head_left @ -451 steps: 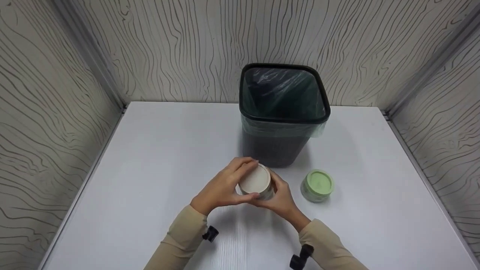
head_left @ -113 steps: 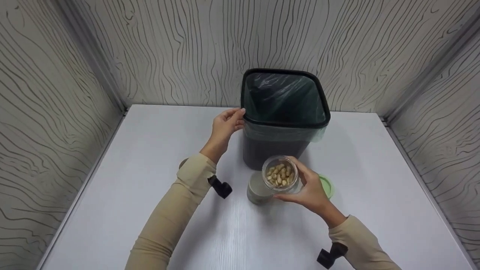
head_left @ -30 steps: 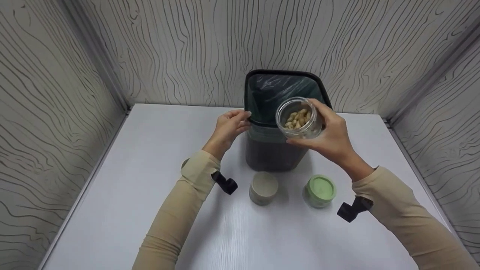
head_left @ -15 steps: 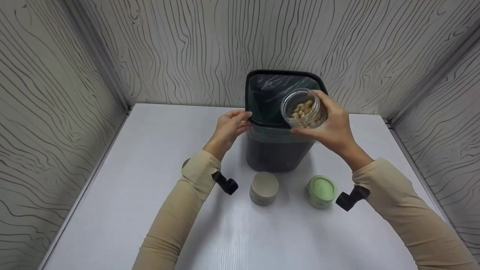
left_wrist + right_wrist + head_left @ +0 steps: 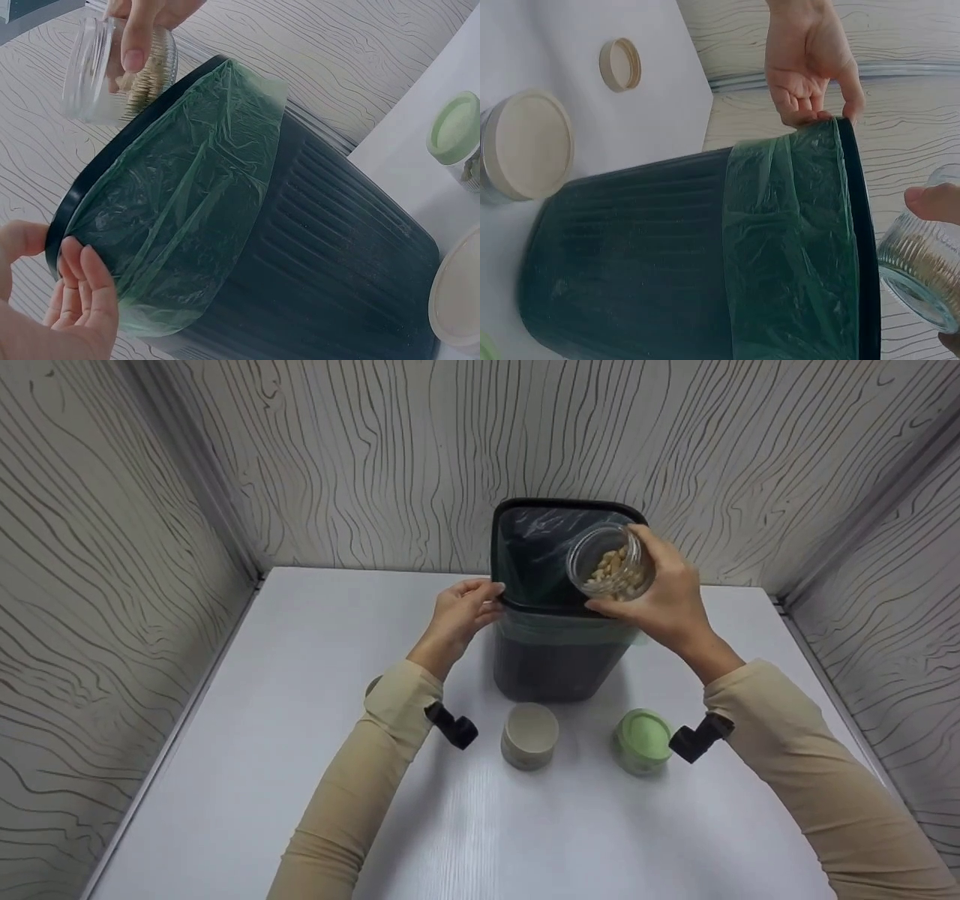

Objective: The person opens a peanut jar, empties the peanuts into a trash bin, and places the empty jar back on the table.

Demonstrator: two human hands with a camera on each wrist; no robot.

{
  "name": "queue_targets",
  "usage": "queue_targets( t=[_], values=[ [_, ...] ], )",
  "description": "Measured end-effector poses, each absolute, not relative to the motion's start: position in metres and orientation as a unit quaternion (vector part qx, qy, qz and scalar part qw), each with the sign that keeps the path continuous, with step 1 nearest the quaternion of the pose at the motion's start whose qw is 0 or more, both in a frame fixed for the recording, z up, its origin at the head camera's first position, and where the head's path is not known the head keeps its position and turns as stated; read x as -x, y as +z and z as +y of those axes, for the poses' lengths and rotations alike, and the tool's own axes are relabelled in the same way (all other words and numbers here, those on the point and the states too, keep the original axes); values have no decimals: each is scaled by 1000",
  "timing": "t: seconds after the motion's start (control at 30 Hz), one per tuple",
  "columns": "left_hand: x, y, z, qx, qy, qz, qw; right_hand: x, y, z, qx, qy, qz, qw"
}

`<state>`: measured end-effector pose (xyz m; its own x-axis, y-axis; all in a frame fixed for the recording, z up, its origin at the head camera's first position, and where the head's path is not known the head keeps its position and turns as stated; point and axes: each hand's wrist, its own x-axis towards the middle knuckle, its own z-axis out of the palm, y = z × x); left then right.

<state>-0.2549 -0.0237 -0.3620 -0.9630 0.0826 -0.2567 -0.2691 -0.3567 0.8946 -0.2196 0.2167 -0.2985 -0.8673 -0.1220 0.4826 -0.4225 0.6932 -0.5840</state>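
My right hand [image 5: 671,600] grips a clear, lidless jar [image 5: 636,556] of peanuts [image 5: 609,566], tilted with its mouth toward the left over the opening of a dark trash bin [image 5: 551,667]. The peanuts lie against the lower side of the jar. With thumb and fingers, my left hand [image 5: 459,616] pinches the bin's black rim at the near left corner. A green plastic bag [image 5: 187,195] lines the bin and folds down over its outside. A loose cream lid [image 5: 616,65] lies on the table, mostly hidden behind my left sleeve in the head view.
In front of the bin stands a jar with a cream lid [image 5: 529,729]. To its right is a jar with a green lid [image 5: 646,737]. Wood-patterned walls [image 5: 420,450] border the white table [image 5: 300,660] at the back and both sides.
Earlier both hands held a cream-lidded jar. Since then my left hand has gone to the bin's rim. My right hand has raised the open peanut jar over the bin and tipped it further.
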Motion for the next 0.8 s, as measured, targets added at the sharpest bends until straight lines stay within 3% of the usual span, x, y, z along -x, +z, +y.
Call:
queue_targets(
  t=[0.8],
  values=[
    [256, -363, -23, 84, 823, 551, 108, 244, -302, 230, -232, 197, -916, 261]
  ],
)
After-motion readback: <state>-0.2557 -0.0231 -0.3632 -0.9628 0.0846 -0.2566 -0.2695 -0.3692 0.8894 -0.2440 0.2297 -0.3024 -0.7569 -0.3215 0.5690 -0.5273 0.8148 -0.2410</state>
